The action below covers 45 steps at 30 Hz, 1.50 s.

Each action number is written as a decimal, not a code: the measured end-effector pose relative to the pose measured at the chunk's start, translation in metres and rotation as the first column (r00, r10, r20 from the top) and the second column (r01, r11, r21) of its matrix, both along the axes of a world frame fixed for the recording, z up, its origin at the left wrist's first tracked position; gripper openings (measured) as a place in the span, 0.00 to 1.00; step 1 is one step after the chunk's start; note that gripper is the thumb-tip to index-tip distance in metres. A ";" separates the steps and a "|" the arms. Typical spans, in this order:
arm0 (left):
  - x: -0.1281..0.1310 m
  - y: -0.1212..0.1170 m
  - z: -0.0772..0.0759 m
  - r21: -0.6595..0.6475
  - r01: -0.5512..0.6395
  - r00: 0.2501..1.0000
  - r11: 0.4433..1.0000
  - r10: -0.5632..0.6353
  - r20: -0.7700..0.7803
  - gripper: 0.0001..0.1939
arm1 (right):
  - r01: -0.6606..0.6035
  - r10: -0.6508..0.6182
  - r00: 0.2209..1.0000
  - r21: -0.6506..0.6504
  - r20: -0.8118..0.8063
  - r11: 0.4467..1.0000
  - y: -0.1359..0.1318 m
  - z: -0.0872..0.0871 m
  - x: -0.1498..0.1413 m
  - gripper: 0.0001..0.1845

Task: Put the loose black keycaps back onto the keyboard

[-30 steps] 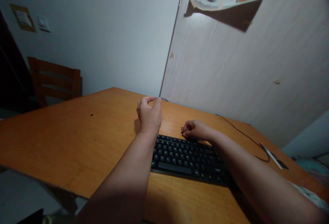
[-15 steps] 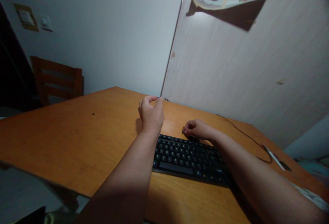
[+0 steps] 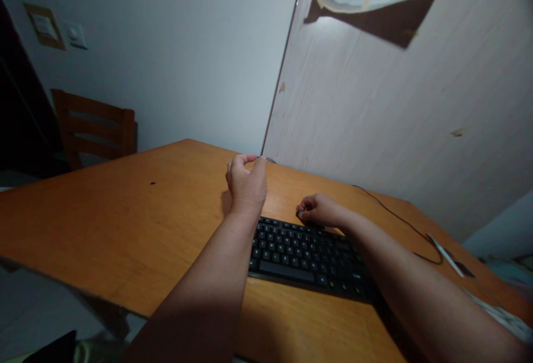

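Note:
A black keyboard (image 3: 287, 252) lies on the wooden table, partly hidden under both forearms. Beyond its top left edge, my left hand (image 3: 247, 184) is raised over the table with thumb and forefinger pinched together. A thin dark cable (image 3: 270, 160) runs off to the right from those fingertips, and a tiny bluish bit shows between them. Just behind the keyboard's top edge, my right hand (image 3: 318, 209) is closed, its fingers around a small dark piece (image 3: 298, 214) too small to name. A dark shape under that hand is mostly covered.
The wooden table (image 3: 125, 213) meets the wall at its far side. On the right, a dark cable (image 3: 387, 210) curves toward a white stick-like object (image 3: 445, 255) beside a dark flat item (image 3: 463, 267). A wooden chair (image 3: 97, 124) stands at the far left.
Both hands keep nearly the same place and grip. The small dark piece at my right fingertips looks slightly turned. The whole view has shifted a little.

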<state>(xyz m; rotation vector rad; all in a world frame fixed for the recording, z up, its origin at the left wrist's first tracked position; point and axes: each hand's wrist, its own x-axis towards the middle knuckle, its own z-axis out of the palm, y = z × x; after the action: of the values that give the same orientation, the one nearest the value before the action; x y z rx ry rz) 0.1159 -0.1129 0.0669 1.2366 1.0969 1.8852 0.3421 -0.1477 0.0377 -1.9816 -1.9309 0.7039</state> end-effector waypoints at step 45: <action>0.000 0.003 -0.001 0.007 0.019 1.000 1.000 -0.019 0.003 0.11 | -0.169 0.142 0.978 0.186 0.152 0.968 -0.121 0.050 -0.014 0.07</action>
<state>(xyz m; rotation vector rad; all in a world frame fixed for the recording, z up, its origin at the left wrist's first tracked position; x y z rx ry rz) 0.1158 -0.1096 0.0660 1.2430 1.0739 1.8776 0.3277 -0.2684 0.0874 -1.8150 -2.1630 0.4005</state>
